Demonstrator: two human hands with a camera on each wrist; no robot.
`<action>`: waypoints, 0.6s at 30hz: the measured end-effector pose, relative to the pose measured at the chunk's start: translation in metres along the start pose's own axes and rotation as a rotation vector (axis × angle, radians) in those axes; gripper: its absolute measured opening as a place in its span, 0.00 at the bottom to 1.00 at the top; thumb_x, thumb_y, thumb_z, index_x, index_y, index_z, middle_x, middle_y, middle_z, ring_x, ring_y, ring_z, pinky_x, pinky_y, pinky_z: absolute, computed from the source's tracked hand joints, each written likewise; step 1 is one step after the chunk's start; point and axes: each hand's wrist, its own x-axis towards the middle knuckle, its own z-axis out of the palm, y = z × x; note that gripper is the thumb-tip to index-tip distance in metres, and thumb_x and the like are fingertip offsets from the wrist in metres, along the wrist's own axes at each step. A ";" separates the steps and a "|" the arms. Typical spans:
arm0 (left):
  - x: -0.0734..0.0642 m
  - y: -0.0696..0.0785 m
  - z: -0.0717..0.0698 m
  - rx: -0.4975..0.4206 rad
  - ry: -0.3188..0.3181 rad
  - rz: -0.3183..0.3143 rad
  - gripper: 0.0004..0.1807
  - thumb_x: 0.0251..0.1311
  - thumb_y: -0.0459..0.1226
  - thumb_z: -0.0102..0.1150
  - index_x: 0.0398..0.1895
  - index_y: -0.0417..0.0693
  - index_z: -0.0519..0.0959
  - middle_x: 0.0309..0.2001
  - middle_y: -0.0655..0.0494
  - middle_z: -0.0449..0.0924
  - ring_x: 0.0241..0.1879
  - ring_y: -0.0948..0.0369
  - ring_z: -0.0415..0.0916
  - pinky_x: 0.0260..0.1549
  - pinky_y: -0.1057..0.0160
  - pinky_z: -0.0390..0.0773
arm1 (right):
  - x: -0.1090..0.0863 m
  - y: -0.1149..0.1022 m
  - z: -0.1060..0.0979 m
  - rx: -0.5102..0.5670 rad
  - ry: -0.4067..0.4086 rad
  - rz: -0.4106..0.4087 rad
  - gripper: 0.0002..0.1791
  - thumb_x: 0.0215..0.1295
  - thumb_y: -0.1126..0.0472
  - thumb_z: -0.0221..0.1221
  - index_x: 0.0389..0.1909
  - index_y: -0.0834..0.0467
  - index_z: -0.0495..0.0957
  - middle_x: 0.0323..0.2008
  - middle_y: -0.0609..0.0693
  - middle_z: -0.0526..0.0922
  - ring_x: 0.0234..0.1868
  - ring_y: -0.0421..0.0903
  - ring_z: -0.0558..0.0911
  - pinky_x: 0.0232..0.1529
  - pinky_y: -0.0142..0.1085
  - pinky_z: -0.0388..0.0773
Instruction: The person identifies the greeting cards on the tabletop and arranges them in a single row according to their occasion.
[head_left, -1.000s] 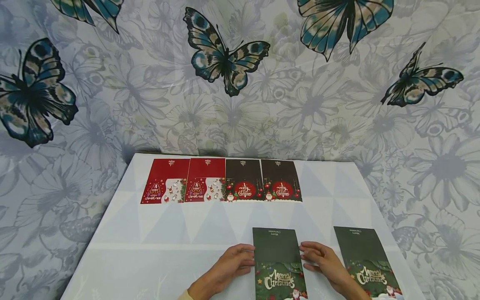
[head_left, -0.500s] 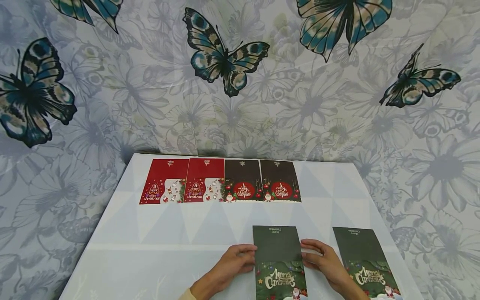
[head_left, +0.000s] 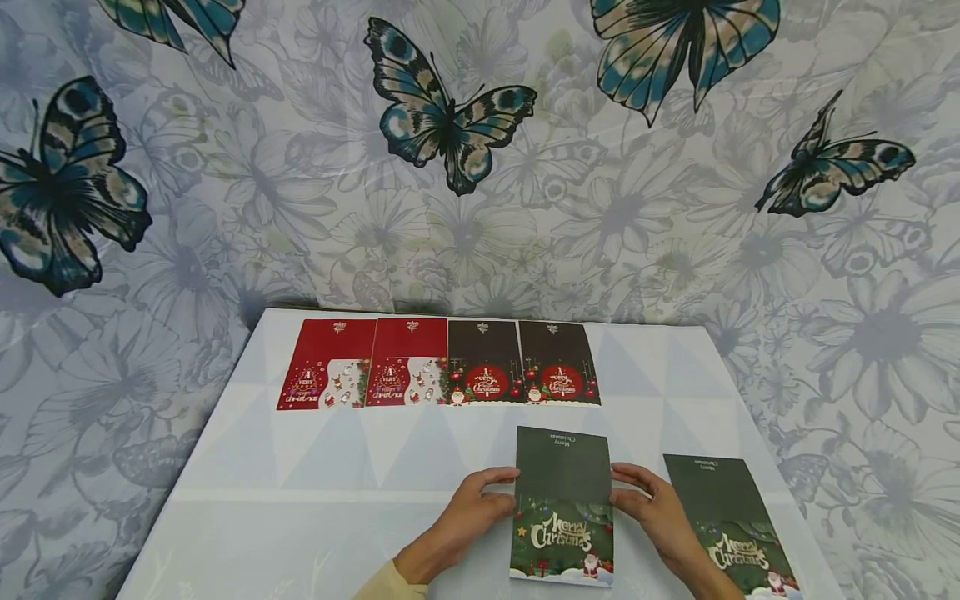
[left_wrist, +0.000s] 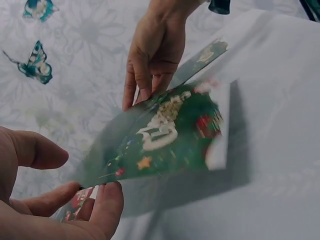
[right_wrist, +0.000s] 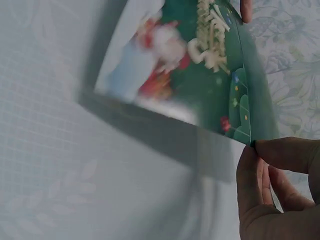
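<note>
A green Christmas card [head_left: 564, 492], printed "Merry Christmas" with a Santa on its lower half, is raised a little above the table. My left hand [head_left: 477, 518] holds its left edge, with fingertips at the rim in the left wrist view. My right hand [head_left: 658, 518] pinches the opposite edge between thumb and fingers, as the right wrist view shows. Blur softens the card's print in both wrist views, and its shadow falls on the surface below. A second green card [head_left: 738, 533] lies on the table at the right, partly behind my right forearm.
Along the back of the white patterned table [head_left: 315, 533] runs a row of two red cards [head_left: 408, 337] and two dark cards [head_left: 483, 342], laid side by side. A butterfly-printed cloth [head_left: 465, 242] hangs behind the table.
Both hands have moved forward, taking the green card up off the table with them. Its bottom edge has come into the head view. The other cards have not moved.
</note>
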 end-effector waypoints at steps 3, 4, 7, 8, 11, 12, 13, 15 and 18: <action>0.005 0.003 0.003 0.006 0.001 0.001 0.27 0.57 0.30 0.56 0.64 0.37 0.74 0.62 0.43 0.74 0.48 0.56 0.80 0.49 0.54 0.79 | 0.002 -0.003 -0.003 -0.004 0.009 -0.012 0.29 0.66 0.67 0.63 0.67 0.68 0.69 0.61 0.65 0.77 0.46 0.37 0.85 0.47 0.31 0.82; 0.006 0.004 0.004 0.003 0.001 0.000 0.27 0.57 0.31 0.56 0.64 0.37 0.74 0.62 0.44 0.75 0.48 0.56 0.81 0.50 0.53 0.79 | 0.003 -0.004 -0.005 0.000 0.007 -0.014 0.29 0.67 0.66 0.62 0.67 0.68 0.68 0.61 0.64 0.77 0.46 0.37 0.85 0.47 0.31 0.82; 0.012 0.008 0.007 0.000 -0.002 -0.001 0.28 0.58 0.31 0.55 0.64 0.38 0.74 0.62 0.45 0.74 0.48 0.55 0.82 0.53 0.50 0.79 | 0.006 -0.008 -0.010 0.012 -0.004 -0.016 0.30 0.69 0.63 0.61 0.70 0.66 0.66 0.60 0.64 0.77 0.46 0.37 0.85 0.48 0.34 0.83; 0.014 0.009 0.008 0.000 -0.003 0.000 0.28 0.58 0.31 0.55 0.65 0.38 0.74 0.62 0.45 0.74 0.48 0.54 0.82 0.54 0.49 0.78 | 0.007 -0.009 -0.012 0.013 -0.009 -0.015 0.31 0.69 0.62 0.61 0.71 0.65 0.66 0.60 0.63 0.76 0.46 0.38 0.85 0.48 0.35 0.83; 0.020 0.015 0.011 -0.007 -0.004 0.007 0.28 0.58 0.31 0.54 0.66 0.39 0.73 0.60 0.45 0.77 0.49 0.53 0.83 0.56 0.48 0.78 | 0.011 -0.012 -0.017 -0.002 -0.023 -0.009 0.33 0.71 0.60 0.60 0.74 0.60 0.63 0.61 0.63 0.75 0.46 0.37 0.84 0.47 0.38 0.84; 0.023 0.017 0.012 -0.008 -0.002 0.012 0.28 0.58 0.31 0.54 0.66 0.39 0.73 0.59 0.45 0.78 0.49 0.52 0.83 0.56 0.48 0.77 | 0.012 -0.013 -0.018 -0.006 -0.028 -0.009 0.34 0.71 0.60 0.60 0.75 0.59 0.62 0.61 0.63 0.74 0.46 0.37 0.83 0.47 0.38 0.84; 0.025 0.020 0.013 -0.007 -0.001 0.016 0.29 0.58 0.31 0.54 0.66 0.39 0.73 0.58 0.44 0.79 0.50 0.52 0.83 0.57 0.47 0.77 | 0.014 -0.014 -0.020 -0.012 -0.030 -0.008 0.34 0.71 0.60 0.60 0.75 0.57 0.61 0.61 0.63 0.74 0.46 0.37 0.83 0.47 0.39 0.84; 0.030 0.025 0.015 -0.006 -0.002 0.023 0.29 0.59 0.32 0.53 0.67 0.38 0.72 0.58 0.43 0.79 0.51 0.52 0.82 0.58 0.46 0.76 | 0.018 -0.015 -0.022 -0.024 -0.030 -0.013 0.35 0.72 0.61 0.59 0.76 0.56 0.59 0.62 0.64 0.73 0.46 0.35 0.82 0.46 0.38 0.84; 0.037 0.032 0.017 -0.025 -0.001 0.024 0.28 0.61 0.32 0.54 0.67 0.38 0.72 0.61 0.42 0.76 0.52 0.52 0.82 0.58 0.46 0.77 | 0.023 -0.016 -0.026 -0.036 -0.028 -0.031 0.35 0.72 0.63 0.58 0.77 0.56 0.58 0.62 0.65 0.72 0.45 0.34 0.82 0.46 0.37 0.84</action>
